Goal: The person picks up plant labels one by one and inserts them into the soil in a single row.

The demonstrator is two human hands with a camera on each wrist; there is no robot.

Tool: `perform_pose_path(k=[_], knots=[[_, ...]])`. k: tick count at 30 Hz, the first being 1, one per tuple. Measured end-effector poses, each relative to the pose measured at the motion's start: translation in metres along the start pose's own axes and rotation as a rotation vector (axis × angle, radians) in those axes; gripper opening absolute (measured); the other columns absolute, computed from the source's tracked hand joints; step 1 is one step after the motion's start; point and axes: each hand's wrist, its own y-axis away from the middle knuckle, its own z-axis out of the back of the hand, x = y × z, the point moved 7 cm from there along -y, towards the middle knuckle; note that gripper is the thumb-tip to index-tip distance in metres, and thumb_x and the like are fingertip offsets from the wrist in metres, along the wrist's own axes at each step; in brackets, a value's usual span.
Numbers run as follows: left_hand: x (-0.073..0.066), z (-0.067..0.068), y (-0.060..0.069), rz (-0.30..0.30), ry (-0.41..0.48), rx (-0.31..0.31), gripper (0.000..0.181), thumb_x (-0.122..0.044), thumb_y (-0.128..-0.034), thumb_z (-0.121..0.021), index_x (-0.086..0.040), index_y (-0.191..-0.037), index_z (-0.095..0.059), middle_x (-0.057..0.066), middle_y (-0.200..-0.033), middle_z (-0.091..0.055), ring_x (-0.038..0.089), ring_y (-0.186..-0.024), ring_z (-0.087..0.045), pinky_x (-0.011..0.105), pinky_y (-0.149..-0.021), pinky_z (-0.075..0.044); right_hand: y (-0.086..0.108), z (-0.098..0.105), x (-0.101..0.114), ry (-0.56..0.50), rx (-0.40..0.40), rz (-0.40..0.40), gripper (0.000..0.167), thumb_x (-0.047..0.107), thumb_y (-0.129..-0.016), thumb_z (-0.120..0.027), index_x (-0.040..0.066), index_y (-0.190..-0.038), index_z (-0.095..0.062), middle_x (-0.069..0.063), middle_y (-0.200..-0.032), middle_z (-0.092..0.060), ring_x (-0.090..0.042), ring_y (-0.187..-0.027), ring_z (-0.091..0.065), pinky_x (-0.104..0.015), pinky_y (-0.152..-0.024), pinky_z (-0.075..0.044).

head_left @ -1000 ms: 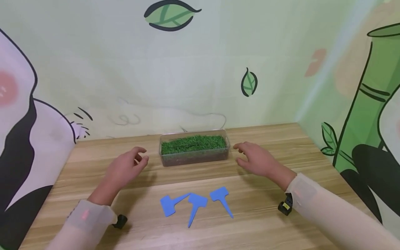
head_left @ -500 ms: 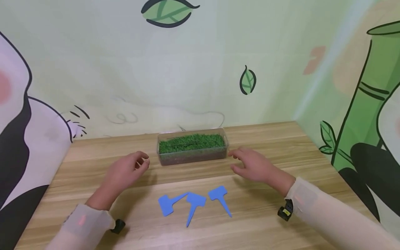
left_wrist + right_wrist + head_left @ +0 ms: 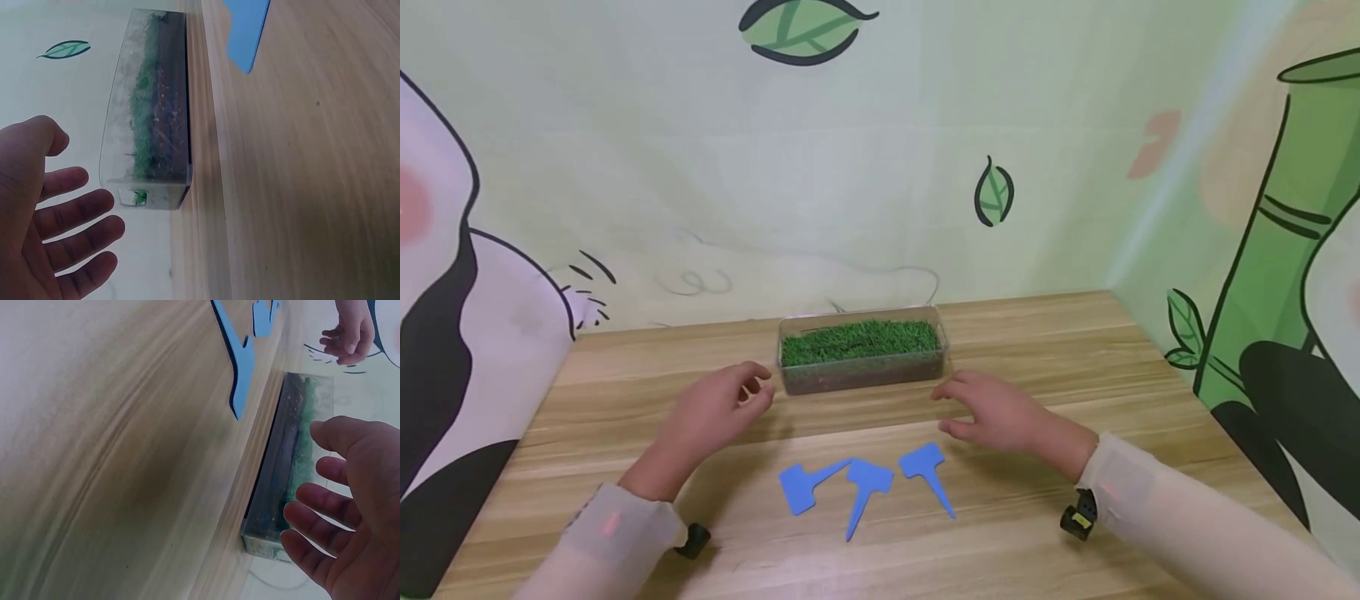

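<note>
The left hand [image 3: 711, 417], loosely curled, has edged toward the grass box [image 3: 865, 377] at mid-frame; the right hand [image 3: 996, 410], fingers parted, has drawn nearer the blue tags [image 3: 871, 477] at lower centre. Both are empty, so the tags lie unheld on the surface [image 3: 1000, 542].

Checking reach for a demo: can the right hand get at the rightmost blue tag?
Probably yes: the right hand is empty, and nothing visible lies between it and the rightmost blue tag.
</note>
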Motion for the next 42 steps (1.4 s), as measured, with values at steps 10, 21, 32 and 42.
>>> perform_pose_path(k=[10, 21, 32, 42], knots=[[-0.003, 0.0, -0.003, 0.008, 0.0, -0.024, 0.039, -0.041, -0.101, -0.051, -0.013, -0.125, -0.065, 0.006, -0.108, -0.072, 0.023, -0.092, -0.068, 0.044, -0.075, -0.056, 0.0, -0.008, 0.017, -0.001, 0.032, 0.044, 0.039, 0.035, -0.094, -0.068, 0.015, -0.128, -0.065, -0.002, -0.121, -0.065, -0.019, -0.111, -0.063, -0.04, -0.094, -0.053], [-0.004, -0.005, -0.008, 0.02, 0.02, -0.015, 0.041, -0.041, -0.1018, -0.05, -0.012, -0.128, -0.063, 0.008, -0.11, -0.072, 0.027, -0.096, -0.069, 0.047, -0.078, -0.056, 0.002, -0.014, 0.026, 0.008, 0.048, 0.058, 0.039, 0.036, -0.096, -0.064, 0.014, -0.128, -0.064, -0.001, -0.121, -0.065, -0.019, -0.112, -0.063, -0.041, -0.096, -0.052], [-0.013, -0.013, -0.01, -0.014, 0.005, -0.006, 0.037, -0.038, -0.1008, -0.052, -0.012, -0.123, -0.067, 0.005, -0.106, -0.072, 0.023, -0.092, -0.068, 0.044, -0.075, -0.056, 0.009, -0.021, 0.034, -0.044, 0.125, 0.104, 0.045, 0.042, -0.09, -0.072, 0.015, -0.126, -0.066, -0.001, -0.117, -0.063, -0.015, -0.106, -0.059, -0.037, -0.094, -0.051], [-0.027, -0.02, -0.002, -0.074, -0.029, 0.001, 0.033, -0.038, -0.1003, -0.055, -0.014, -0.119, -0.069, 0.001, -0.105, -0.072, 0.019, -0.091, -0.068, 0.04, -0.072, -0.056, 0.01, -0.035, 0.034, -0.055, 0.188, 0.117, 0.055, 0.049, -0.084, -0.076, 0.016, -0.127, -0.065, 0.001, -0.11, -0.059, -0.01, -0.095, -0.052, -0.028, -0.085, -0.048]])
